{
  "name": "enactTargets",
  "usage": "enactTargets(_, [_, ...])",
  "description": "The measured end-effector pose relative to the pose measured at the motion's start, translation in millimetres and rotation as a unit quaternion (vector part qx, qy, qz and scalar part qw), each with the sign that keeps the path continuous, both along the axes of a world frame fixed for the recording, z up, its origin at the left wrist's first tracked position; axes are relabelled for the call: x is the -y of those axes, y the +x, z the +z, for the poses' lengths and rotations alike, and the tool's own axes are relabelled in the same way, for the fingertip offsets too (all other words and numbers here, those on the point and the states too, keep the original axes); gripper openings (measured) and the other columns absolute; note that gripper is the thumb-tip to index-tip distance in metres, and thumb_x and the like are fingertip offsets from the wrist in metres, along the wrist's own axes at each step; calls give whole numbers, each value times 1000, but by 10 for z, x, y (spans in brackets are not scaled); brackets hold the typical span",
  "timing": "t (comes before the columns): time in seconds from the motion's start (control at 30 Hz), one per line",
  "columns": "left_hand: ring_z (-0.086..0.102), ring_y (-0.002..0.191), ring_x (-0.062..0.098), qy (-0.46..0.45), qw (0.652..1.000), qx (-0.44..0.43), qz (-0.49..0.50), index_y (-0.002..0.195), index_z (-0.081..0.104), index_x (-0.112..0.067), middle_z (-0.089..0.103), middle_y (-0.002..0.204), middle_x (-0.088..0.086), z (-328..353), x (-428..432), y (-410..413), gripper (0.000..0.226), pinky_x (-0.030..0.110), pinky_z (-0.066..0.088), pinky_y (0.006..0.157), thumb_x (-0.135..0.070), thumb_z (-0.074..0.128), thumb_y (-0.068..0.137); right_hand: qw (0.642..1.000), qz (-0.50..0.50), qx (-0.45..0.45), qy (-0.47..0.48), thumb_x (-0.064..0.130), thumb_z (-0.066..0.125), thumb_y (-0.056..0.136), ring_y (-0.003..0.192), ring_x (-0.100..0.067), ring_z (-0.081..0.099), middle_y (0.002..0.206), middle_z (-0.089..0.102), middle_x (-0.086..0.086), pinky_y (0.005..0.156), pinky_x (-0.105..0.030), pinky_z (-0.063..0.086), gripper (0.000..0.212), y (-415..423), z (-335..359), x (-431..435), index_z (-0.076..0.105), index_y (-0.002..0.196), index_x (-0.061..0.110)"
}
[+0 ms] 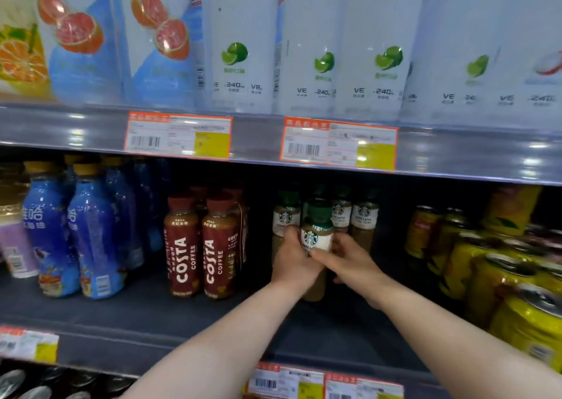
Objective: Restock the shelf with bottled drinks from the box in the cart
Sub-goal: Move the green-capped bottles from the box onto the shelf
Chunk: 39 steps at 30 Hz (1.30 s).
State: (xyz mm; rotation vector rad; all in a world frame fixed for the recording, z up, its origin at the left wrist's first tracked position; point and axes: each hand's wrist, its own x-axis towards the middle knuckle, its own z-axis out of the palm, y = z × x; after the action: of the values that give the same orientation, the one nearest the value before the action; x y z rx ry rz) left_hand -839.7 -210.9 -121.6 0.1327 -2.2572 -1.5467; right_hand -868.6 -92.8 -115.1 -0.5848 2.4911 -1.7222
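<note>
A green-capped latte bottle with a white label and pale brown coffee stands upright in the middle shelf bay, right of centre, clasped between both hands. The left hand wraps its left side below the label. The right hand grips the right side, with the thumb lying across the front under the label. The two hands touch on the front of the bottle. Its base is low by the shelf board, but whether it rests there cannot be told. Just behind it stands a row of matching latte bottles, further back in the dark bay. To the left, a little apart, are two rows of red-brown Costa coffee bottles, then blue bottles with yellow caps, and a purple-and-white cup at the edge. To the right sit stacked yellow cans. Orange-bordered price tags hang on the rail of the shelf above, which carries tall white lime-printed bottles and, to their left, grapefruit-printed bottles. More price tags show on the front rail below the arms.
</note>
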Motion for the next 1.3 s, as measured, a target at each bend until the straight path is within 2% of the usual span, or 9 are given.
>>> enactTargets(0.07, [55, 102, 12, -23, 999, -7, -22, 118, 45, -21, 53, 100, -9, -32, 81, -22, 48, 22, 46, 83, -19, 71, 77, 1000, -20, -15, -13, 26, 68, 85, 86, 2, 56, 100, 60, 10, 66, -17, 46, 29, -50, 6, 39, 51, 108, 25])
enactTargets(0.17, [48, 114, 17, -62, 997, -22, 27, 121, 50, -17, 43, 114, -2, -100, 305, -52, 52, 29, 41, 99, -16, 71, 74, 999, -20, -37, -4, 20, 65, 87, 83, 1, 57, 99, 62, 8, 66, -16, 45, 25, -192, 6, 70, 53, 109, 23])
enactTargets(0.3, [42, 127, 25, -88, 989, 6, 118, 134, 40, -10, 41, 131, 9, -132, 518, -156, 67, 32, 36, 105, -20, 72, 75, 996, -61, -56, 14, 20, 66, 86, 104, -16, 60, 117, 63, -3, 86, -29, 49, 46, -391, -41, 110, 47, 127, 12])
enactTargets(0.4, [36, 133, 27, -91, 990, 32, 105, 143, 30, -9, 36, 141, 13, -122, 519, -295, 84, 32, 32, 107, -25, 76, 74, 995, -56, -69, 36, 17, 74, 79, 110, -14, 56, 122, 59, -2, 92, -26, 43, 57, -468, -89, 137, 47, 128, 11])
enactTargets(0.5, [45, 127, 29, -53, 994, 45, 81, 140, 34, -9, 44, 136, 14, -153, 499, -431, 83, 35, 39, 104, -21, 79, 72, 993, -76, -82, 46, 15, 75, 78, 111, -17, 56, 123, 60, -6, 88, -23, 40, 60, -528, -121, 180, 46, 130, 10])
enactTargets(0.6, [55, 117, 26, -30, 996, 44, 67, 127, 47, -10, 57, 125, 11, -207, 525, -505, 61, 38, 46, 99, -15, 75, 74, 988, -103, -93, 73, 19, 75, 79, 116, -24, 56, 126, 60, -8, 91, -26, 42, 61, -601, -130, 220, 45, 131, 10])
enactTargets(0.93, [54, 120, 27, -67, 996, 30, 50, 127, 47, -5, 58, 126, 14, -277, 619, -640, 51, 25, 40, 93, -7, 68, 80, 984, -131, -77, 96, 24, 75, 78, 119, -23, 54, 129, 59, -5, 98, -32, 43, 58, -717, -129, 267, 49, 129, 17])
enactTargets(1.2, [52, 122, 28, -82, 993, 54, 58, 131, 43, -5, 55, 130, 14, -228, 573, -604, 56, 27, 40, 95, -10, 69, 82, 985, -115, -81, 97, 20, 74, 79, 121, -22, 52, 130, 57, -3, 93, -24, 37, 64, -643, -142, 267, 42, 135, 16])
enactTargets(1.3, [52, 122, 29, -91, 991, 62, 82, 135, 39, -9, 51, 133, 15, -208, 531, -537, 68, 33, 44, 100, -19, 73, 78, 982, -126, -102, 100, 22, 74, 78, 124, -24, 50, 135, 50, -9, 100, -29, 40, 71, -591, -164, 233, 37, 138, 15])
